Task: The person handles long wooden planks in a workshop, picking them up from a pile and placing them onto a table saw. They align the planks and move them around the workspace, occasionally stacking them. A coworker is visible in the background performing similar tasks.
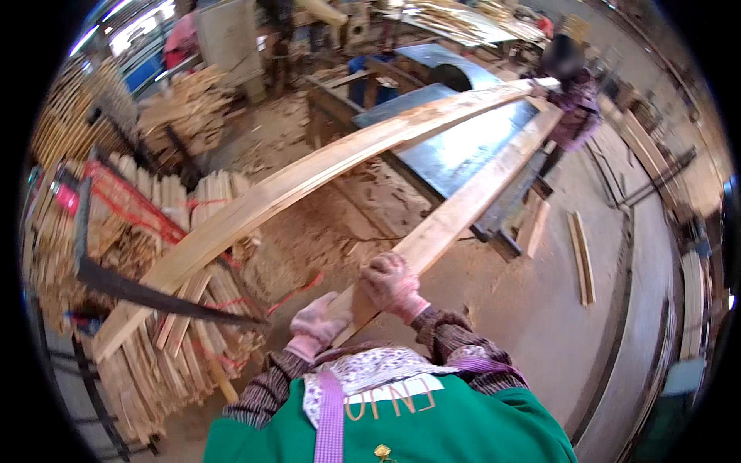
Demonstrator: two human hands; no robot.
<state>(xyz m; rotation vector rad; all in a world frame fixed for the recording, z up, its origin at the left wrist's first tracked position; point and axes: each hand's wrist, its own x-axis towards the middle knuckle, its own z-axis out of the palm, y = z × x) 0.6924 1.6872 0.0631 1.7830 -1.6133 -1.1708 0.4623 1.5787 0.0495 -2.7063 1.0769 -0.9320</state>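
Observation:
A long wooden board (463, 208) runs from my body up to the far right, its far part over a metal saw table (463, 154). My right hand (392, 287), in a pinkish knit glove, is closed over the board near its close end. Just left of it, my left hand (319, 326), gloved alike, grips the side of that same end, its fingers partly hidden. A second, longer plank (309, 174) slants from the lower left to the far right, apart from my hands. A co-worker (571, 96) stands at the far ends of both pieces, a hand on the longer plank.
Stacked wooden strips (154, 386) fill the lower left, with a curved dark metal bar (162, 297) across them. A round dark blade or wheel (450, 76) shows on the saw table. Two narrow strips (582, 258) lie on the floor at right. Wood scraps (193, 100) are heaped far left.

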